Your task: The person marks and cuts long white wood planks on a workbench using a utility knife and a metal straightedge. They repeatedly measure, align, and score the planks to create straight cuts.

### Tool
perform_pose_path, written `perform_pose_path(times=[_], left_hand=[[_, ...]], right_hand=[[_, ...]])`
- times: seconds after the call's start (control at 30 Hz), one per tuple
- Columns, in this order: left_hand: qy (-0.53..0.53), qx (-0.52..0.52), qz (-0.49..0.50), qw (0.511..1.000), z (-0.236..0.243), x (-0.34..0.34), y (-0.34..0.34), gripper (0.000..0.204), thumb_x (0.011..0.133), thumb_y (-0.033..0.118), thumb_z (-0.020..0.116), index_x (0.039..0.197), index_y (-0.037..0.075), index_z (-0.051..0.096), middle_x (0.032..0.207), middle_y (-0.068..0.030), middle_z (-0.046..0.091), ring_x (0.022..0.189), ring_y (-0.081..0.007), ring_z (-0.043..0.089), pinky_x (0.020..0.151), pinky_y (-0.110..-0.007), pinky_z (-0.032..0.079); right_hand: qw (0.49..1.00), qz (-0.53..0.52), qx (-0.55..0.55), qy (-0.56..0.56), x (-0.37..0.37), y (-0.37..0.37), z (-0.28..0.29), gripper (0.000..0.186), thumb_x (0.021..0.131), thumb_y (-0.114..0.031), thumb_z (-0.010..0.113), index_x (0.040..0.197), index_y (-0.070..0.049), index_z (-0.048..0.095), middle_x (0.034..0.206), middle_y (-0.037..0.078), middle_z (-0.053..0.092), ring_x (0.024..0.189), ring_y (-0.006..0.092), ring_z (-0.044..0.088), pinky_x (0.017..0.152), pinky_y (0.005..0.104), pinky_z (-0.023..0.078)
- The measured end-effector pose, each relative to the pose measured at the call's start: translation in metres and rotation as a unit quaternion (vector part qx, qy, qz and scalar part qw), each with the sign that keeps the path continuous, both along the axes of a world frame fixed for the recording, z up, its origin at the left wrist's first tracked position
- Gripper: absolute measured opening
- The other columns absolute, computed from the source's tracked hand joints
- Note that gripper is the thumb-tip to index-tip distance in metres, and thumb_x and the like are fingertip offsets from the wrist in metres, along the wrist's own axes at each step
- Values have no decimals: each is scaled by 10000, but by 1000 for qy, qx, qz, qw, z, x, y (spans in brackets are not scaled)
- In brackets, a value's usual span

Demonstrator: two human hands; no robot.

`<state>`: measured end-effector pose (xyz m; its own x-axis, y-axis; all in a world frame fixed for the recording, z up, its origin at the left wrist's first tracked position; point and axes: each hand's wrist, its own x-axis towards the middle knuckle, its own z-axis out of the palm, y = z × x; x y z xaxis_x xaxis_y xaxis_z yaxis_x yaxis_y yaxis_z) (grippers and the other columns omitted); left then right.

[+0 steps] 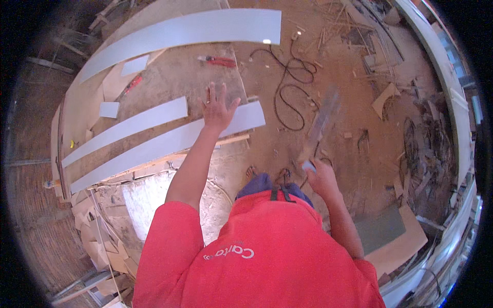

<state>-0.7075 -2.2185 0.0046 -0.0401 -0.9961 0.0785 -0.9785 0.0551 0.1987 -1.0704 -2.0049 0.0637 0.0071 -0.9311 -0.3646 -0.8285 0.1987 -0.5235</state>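
My left hand [218,110], fingers spread, is over the workbench [154,87] at the back edge of a long white board [144,149]; whether it presses down is unclear. A shorter white strip [138,120] lies just behind that board, its right end by my wrist. My right hand [321,177] grips the pale blue handle of a handsaw [323,115], whose motion-blurred blade angles up and away over the floor, right of the bench. Beyond my left fingertips lies a red-handled tool [218,61]; another red tool [132,85] sits farther left, near a small white square [109,109].
A wide white board [185,28] spans the bench's far side. A black cord [287,92] coils on the brown floor right of the bench. Wood scraps [380,61] and pale panels [454,118] line the right side; offcuts [105,241] pile at the lower left. My feet [284,174] stand below.
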Motion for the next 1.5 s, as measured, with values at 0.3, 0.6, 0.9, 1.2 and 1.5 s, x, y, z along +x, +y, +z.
perform_pose_path(times=[0.3, 0.6, 0.9, 1.2, 1.5], left_hand=[[-15, -26, 7, 1000, -16, -1, 1, 796, 1014, 667, 439, 1646, 192, 339, 1729, -203, 199, 1606, -403, 161, 1248, -694, 83], [-34, -4, 7, 999, -9, -3, 1, 744, 1036, 615, 437, 1651, 209, 331, 1733, -202, 185, 1608, -414, 138, 1249, -684, 107], [-34, -22, 4, 999, -12, -3, 2, 735, 1028, 600, 458, 1640, 205, 357, 1730, -202, 196, 1603, -422, 155, 1249, -682, 114], [-46, -28, 2, 999, -13, -2, 1, 738, 1026, 606, 468, 1635, 204, 365, 1723, -207, 212, 1595, -426, 181, 1241, -692, 134], [-54, -24, 3, 998, -11, -2, 1, 732, 1034, 603, 457, 1639, 203, 355, 1725, -211, 200, 1594, -430, 179, 1241, -689, 140]], right_hand=[[996, 43, -25, 70, 116, -91, 39, 237, 969, -253, 636, 1115, -73, 686, 947, 274, 725, 921, 472, 707, 801, 597, 543], [991, 75, -6, 112, 125, -106, 37, 218, 967, -244, 614, 1032, -46, 681, 922, 239, 743, 895, 455, 733, 791, 566, 586], [992, 60, 4, 109, 125, -105, 37, 205, 969, -253, 631, 1076, -86, 681, 928, 242, 733, 924, 459, 716, 802, 581, 562], [993, 73, -25, 93, 119, -100, 28, 195, 957, -231, 623, 1024, -60, 686, 923, 232, 739, 898, 445, 730, 782, 567, 584], [995, 64, -22, 76, 120, -101, 28, 190, 964, -228, 622, 1055, -70, 673, 913, 227, 728, 909, 447, 714, 790, 572, 560]])
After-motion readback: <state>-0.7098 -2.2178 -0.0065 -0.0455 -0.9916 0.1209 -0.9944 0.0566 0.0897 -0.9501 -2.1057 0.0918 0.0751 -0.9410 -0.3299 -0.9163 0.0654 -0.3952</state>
